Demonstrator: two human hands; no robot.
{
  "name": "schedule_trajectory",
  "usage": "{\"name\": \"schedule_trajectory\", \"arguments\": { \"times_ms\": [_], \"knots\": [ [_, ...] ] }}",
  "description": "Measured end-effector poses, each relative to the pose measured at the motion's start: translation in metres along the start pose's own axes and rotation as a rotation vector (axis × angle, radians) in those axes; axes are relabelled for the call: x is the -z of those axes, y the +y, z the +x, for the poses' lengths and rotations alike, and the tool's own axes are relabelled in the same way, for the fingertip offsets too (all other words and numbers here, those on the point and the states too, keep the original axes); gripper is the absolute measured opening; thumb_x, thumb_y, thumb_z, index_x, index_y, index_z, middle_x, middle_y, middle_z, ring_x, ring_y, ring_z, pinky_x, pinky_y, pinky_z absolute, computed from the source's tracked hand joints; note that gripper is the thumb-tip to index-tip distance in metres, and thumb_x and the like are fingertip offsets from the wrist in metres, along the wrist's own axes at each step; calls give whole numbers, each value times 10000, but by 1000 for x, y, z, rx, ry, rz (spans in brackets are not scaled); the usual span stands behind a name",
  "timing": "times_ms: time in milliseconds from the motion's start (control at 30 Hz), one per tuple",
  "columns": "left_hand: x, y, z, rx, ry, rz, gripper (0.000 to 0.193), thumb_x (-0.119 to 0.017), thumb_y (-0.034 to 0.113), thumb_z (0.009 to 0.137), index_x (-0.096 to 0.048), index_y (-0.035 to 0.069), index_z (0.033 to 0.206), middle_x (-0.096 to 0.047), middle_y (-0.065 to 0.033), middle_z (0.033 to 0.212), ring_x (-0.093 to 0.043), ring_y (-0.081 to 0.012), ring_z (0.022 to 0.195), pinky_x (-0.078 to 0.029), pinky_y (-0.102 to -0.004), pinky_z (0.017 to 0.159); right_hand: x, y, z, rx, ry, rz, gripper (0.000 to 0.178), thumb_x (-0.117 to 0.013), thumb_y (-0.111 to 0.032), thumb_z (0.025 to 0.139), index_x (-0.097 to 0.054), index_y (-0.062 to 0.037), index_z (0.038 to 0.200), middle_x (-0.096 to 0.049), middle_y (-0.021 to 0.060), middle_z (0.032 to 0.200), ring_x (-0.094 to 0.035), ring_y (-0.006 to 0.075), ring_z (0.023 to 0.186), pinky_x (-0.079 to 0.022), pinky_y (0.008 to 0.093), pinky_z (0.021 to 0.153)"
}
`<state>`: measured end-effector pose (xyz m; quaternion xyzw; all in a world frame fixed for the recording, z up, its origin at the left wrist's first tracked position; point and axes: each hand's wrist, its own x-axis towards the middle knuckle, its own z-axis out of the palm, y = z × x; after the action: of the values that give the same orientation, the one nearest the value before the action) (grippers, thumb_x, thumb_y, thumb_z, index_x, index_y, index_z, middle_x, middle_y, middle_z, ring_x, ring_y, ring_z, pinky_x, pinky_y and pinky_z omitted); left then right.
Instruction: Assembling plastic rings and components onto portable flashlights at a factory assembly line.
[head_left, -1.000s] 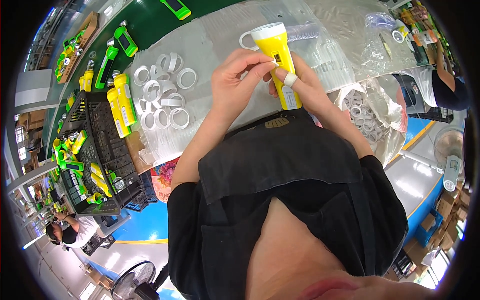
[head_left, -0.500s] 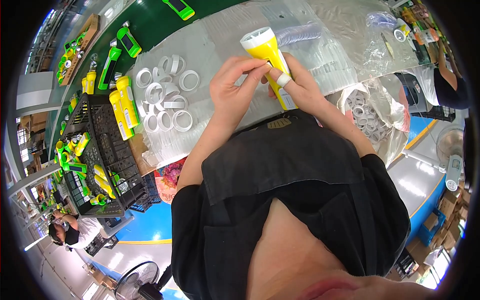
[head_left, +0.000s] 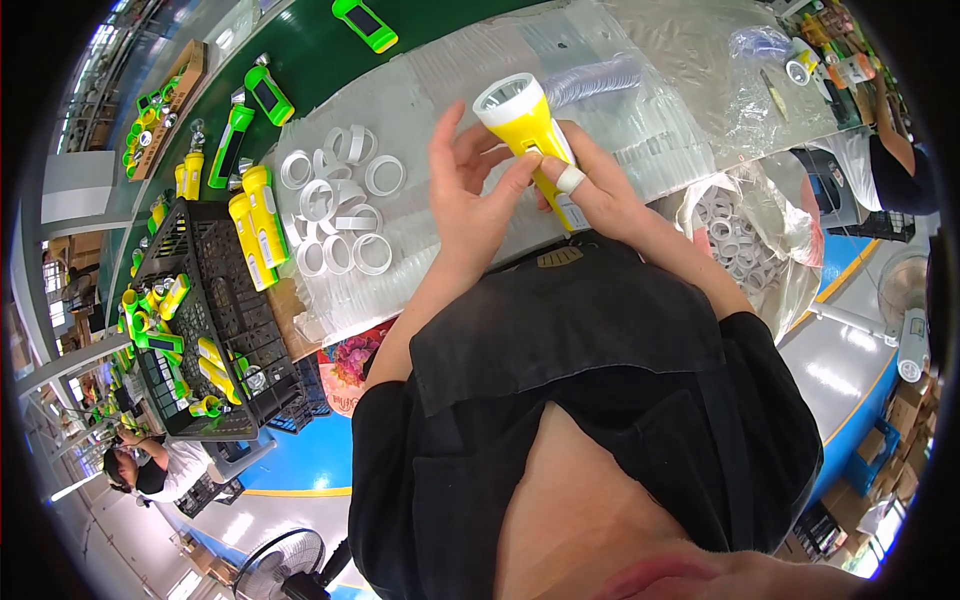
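Note:
My right hand (head_left: 607, 190) is closed round the yellow body of a flashlight (head_left: 530, 130), with a white band round its thumb. The flashlight's white-rimmed head points away from me and its tail is near my apron. My left hand (head_left: 475, 205) is beside it, fingers spread and thumb touching the flashlight near the middle of its body. Several white plastic rings (head_left: 372, 254) lie loosely grouped on the table to the left of my left hand.
Yellow flashlights (head_left: 250, 225) lie at the table's left edge, above a black crate (head_left: 225, 325) holding more. Green flashlights (head_left: 268, 95) rest on the green surface beyond. An open bag of rings (head_left: 735, 235) is at right, near clear stacked lenses (head_left: 595, 80). Other people sit farther off.
My left fingers have gone from a pinch against the flashlight to spread apart, the thumb staying on it. The flashlight's head has shifted slightly left and nearer me.

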<state>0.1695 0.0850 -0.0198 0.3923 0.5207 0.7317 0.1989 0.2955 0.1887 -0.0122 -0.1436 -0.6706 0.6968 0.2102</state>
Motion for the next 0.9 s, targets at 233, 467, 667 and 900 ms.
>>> {"name": "schedule_trajectory", "arguments": {
  "times_ms": [233, 467, 667, 900],
  "knots": [
    [2, 9, 0, -189, -144, 212, 738, -703, 24, 852, -280, -42, 1453, -514, -181, 1339, -580, -252, 1149, -518, -357, 894, 0, 4, -2, 131, 11, -99, 473, -587, -361, 963, -458, -22, 1266, -619, 70, 916, -622, 132, 724, -509, 290, 654],
    [-8, 9, 13, -205, -107, 269, 725, -695, 60, 861, -261, -38, 1434, -447, -179, 1341, -543, -261, 1151, -525, -357, 847, 9, 1, 15, 132, -37, -83, 445, -568, -364, 976, -469, -17, 1236, -608, 53, 888, -603, 109, 693, -496, 278, 621],
    [-1, 15, 57, -142, -95, 256, 694, -693, 86, 866, -292, -3, 1425, -516, -161, 1262, -556, -249, 1132, -533, -354, 834, 9, -13, 53, 32, -67, 251, 410, -578, -353, 974, -497, -20, 1198, -608, 51, 918, -610, 115, 714, -507, 288, 653],
    [66, -8, 151, -118, -39, 643, 568, -729, 225, 866, -475, 126, 1364, -595, -134, 1152, -607, -230, 1028, -527, -328, 779, 102, -29, 182, 240, -189, -503, 389, -747, -265, 849, -588, -37, 1122, -620, 51, 976, -576, 151, 887, -468, 287, 802]
  ]
}}
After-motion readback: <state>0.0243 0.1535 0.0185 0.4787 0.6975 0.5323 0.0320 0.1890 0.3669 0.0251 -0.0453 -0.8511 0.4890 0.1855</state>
